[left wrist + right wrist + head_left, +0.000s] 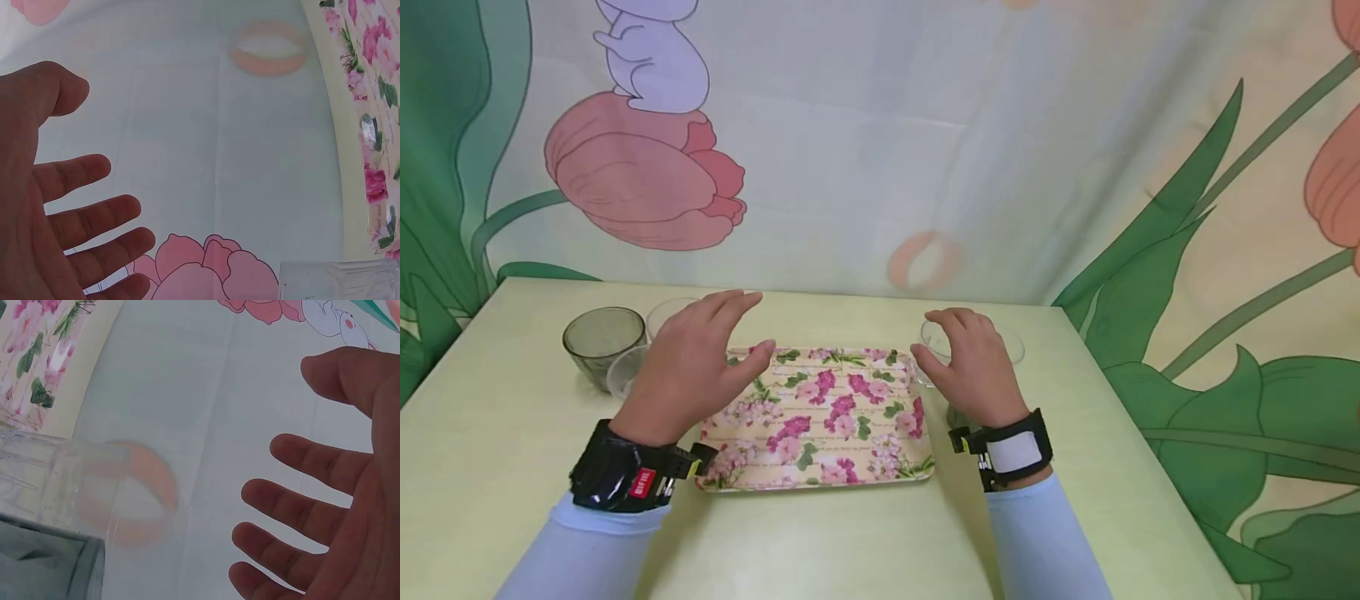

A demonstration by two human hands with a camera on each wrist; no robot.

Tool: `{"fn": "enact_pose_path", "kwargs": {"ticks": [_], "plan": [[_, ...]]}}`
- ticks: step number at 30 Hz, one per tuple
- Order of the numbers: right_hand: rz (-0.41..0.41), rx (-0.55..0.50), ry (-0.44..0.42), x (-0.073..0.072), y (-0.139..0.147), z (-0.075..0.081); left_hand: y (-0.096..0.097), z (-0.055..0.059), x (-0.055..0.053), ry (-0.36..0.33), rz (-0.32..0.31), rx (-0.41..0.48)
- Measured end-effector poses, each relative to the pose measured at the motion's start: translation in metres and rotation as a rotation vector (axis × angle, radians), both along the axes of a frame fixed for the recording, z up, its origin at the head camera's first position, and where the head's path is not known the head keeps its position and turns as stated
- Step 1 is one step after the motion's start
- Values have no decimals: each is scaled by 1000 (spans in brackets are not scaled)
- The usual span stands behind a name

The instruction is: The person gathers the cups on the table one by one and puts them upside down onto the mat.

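Note:
My left hand (681, 371) is held in the air over the left edge of a flowered tray (820, 417), fingers extended and thumb apart, holding nothing. Beside it on the left stand a smoky grey glass (598, 337) and clear cups, one clear cup (625, 379) partly behind the hand. My right hand (981, 371) hovers past the tray's right edge, likewise loose and unfilled. Behind and under it are clear cups, mostly hidden in the head view. A clear cup (56, 481) and a dark grey glass (44, 562) show in the right wrist view.
The tray lies flat on a pale yellow-green table (820, 542), with glassware on both sides. A printed curtain (850, 150) with tulips and a rabbit hangs right along the table's back edge and continues down the right side.

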State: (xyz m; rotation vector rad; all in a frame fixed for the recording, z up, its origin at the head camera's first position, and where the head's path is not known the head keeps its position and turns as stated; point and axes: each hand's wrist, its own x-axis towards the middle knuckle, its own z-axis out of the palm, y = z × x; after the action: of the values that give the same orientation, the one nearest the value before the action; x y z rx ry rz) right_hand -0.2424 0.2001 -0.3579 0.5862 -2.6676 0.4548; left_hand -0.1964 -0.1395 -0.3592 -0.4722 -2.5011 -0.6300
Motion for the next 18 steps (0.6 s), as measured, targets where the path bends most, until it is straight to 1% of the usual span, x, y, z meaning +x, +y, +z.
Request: {"fn": "enact_pose_path", "kwargs": {"ticks": [4, 9, 14, 18], "plan": [[5, -7, -4, 0, 1, 1, 0, 2, 1, 5, -6, -3], [6, 3, -12, 0, 1, 0, 0, 1, 2, -7, 1, -4], [1, 14, -15, -1, 2, 3, 0, 1, 1, -15, 11, -2], [-3, 11, -42, 1, 2, 8, 1, 1, -2, -11, 5, -7]]}}
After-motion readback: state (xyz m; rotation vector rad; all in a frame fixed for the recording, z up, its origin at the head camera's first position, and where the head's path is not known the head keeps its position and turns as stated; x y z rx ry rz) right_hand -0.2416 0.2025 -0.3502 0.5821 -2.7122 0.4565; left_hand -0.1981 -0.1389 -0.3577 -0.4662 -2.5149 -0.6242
